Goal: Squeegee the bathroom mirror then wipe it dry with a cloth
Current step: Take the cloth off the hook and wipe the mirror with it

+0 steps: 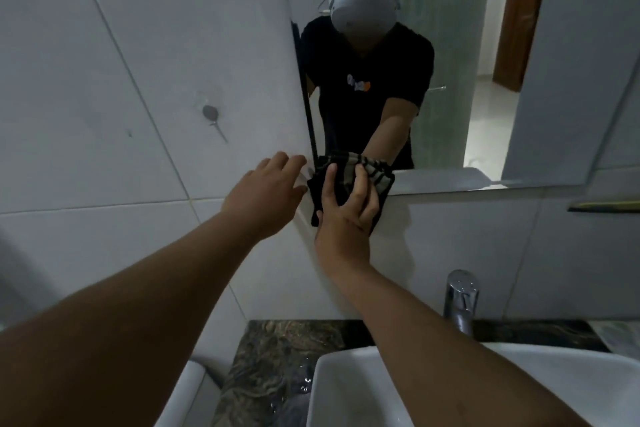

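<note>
The right hand (346, 208) lies flat with fingers spread over a dark striped cloth (349, 180), pressing it against the lower left corner of the mirror (450, 62). The cloth is folded, its long axis running roughly up and down, its top edge overlapping the glass and its lower end hanging onto the tile below the mirror's bottom edge. The left hand (266, 194) is open and holds nothing, fingertips touching the white tiled wall (104, 62) just beside the cloth. Below, a chrome faucet (462, 298) stands behind a white sink (346, 388) on the dark marbled table (273, 357).
</note>
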